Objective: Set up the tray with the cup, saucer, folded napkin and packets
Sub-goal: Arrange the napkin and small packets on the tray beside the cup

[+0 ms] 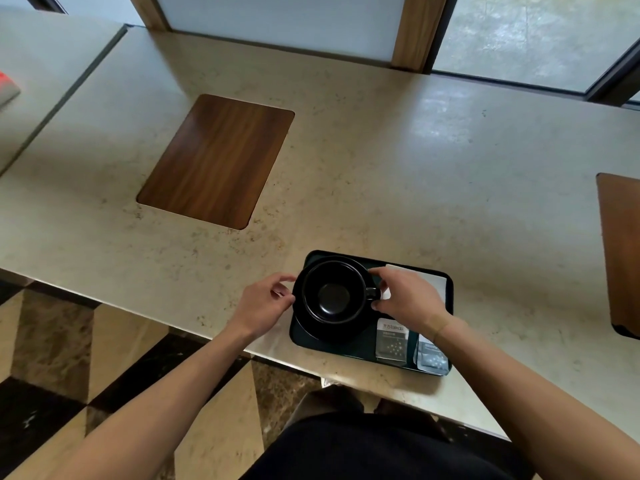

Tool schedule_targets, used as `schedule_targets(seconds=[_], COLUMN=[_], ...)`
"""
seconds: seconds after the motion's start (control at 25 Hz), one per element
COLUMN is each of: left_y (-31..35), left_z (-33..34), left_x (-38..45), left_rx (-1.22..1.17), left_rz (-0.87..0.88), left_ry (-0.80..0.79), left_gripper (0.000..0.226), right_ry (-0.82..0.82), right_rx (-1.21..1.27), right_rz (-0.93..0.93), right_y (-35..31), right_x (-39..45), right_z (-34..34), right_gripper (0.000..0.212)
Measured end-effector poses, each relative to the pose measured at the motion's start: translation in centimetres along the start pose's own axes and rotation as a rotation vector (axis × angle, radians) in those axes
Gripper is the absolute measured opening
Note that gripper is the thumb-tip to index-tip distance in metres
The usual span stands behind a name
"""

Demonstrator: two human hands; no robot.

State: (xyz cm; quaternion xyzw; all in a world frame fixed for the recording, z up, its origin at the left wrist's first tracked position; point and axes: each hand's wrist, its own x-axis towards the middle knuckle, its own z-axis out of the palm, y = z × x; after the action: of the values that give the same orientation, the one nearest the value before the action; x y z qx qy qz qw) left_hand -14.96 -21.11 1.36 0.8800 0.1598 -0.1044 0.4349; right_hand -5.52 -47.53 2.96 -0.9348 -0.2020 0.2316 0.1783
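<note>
A dark tray (349,348) lies near the front edge of the stone counter. On its left half a black cup (333,295) stands on a black saucer (313,329), handle pointing right. My left hand (265,303) pinches the saucer's left rim. My right hand (407,297) is at the cup's handle, fingers curled around it. A white folded napkin (436,281) lies at the tray's back right, partly hidden by that hand. Two grey packets (392,341) (432,356) lie at the front right.
A wooden inlay panel (216,161) sits in the counter (381,174) to the back left. Another wooden panel (621,251) is at the right edge. Windows run along the back. The counter's front edge is just below the tray, with tiled floor beyond.
</note>
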Motion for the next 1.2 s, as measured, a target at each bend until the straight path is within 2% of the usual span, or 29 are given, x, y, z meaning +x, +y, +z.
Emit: schedule_targets(seconds=[0.48,0.72,0.88,1.0,1.2], left_y=[1.3,1.2,0.9,1.0,1.1], left_z=[-0.1,0.0,-0.1,-0.3,-0.3], left_x=[2.9,3.0,2.6,2.6,2.7], left_rx=[0.006,0.011,0.038,0.041,0.043], left_rz=[0.020,0.032,0.054,0.051,0.036], left_ry=[-0.051,-0.075,-0.127,-0.135,-0.131], left_gripper=[0.034,0.038,0.046,0.046,0.047], right_ry=[-0.008,0.012,-0.001,0.070,0.143], right_rx=[0.059,0.065,-0.024,-0.166,-0.305], right_rz=[0.110,0.091,0.049,-0.013,-0.089], right_y=[-0.4,-0.5,-0.5,-0.6,-0.7], right_x=[-2.2,-2.3,-1.9,-1.7,-1.7], right_z=[1.0,0.9,0.5,0.5,0.7], right_gripper=[0.051,0.059,0.034,0.019,0.016])
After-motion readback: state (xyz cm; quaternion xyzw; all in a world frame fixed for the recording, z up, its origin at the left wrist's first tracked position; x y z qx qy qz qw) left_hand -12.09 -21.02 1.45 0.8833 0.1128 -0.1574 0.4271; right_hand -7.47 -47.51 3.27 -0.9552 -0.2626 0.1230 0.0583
